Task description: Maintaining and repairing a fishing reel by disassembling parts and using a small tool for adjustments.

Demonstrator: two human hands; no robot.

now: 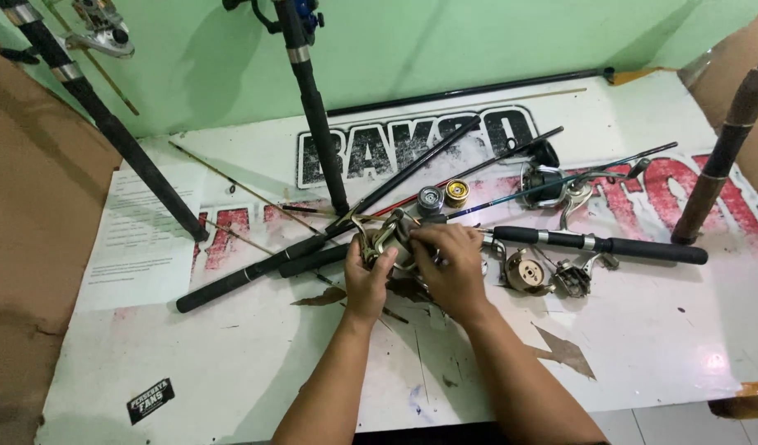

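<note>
Both my hands are closed around a metal fishing reel [389,235] at the middle of the white table [230,363]. My left hand [366,276] grips the reel's lower left side. Over its right side and top lies my right hand [449,264], fingers curled. The reel's wire bail and part of its body show between my fingers; the rest is hidden. A black rod handle [597,245] extends to the right from behind my right hand.
Several black rods lie crossed on the table, and others lean upright at left [107,124], centre [313,107] and right [721,161]. Loose reel parts [552,272], a silver spool [429,199], a gold spool [456,192] and another reel [552,183] sit right of my hands. A paper sheet [144,235] lies left.
</note>
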